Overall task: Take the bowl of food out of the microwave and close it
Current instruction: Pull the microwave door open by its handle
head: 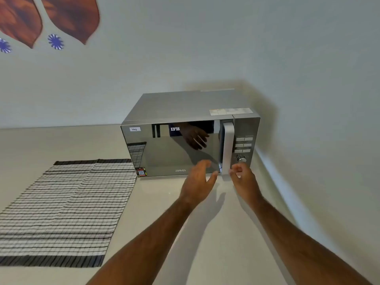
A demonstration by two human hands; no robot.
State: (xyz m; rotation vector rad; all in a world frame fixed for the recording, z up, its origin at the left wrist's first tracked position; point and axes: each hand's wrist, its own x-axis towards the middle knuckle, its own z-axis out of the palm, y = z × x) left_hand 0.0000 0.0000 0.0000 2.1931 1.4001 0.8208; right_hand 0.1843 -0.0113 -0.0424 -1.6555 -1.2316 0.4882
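Note:
A silver microwave (pixel 185 108) stands on the counter against the wall, its mirrored door (pixel 164 153) shut. The vertical silver handle (pixel 227 145) runs along the door's right side. My left hand (pixel 198 182) hovers in front of the door's lower right, fingers apart and holding nothing. My right hand (pixel 243 177) is just right of the handle's lower end, fingers curled loosely, holding nothing. The bowl of food is hidden; the door only reflects my hand.
A black-and-white striped cloth (pixel 61 210) lies flat on the beige counter (pixel 185 233) left of the microwave. The control panel with buttons and a knob (pixel 241 159) sits right of the handle. A wall (pixel 318 140) runs close along the right.

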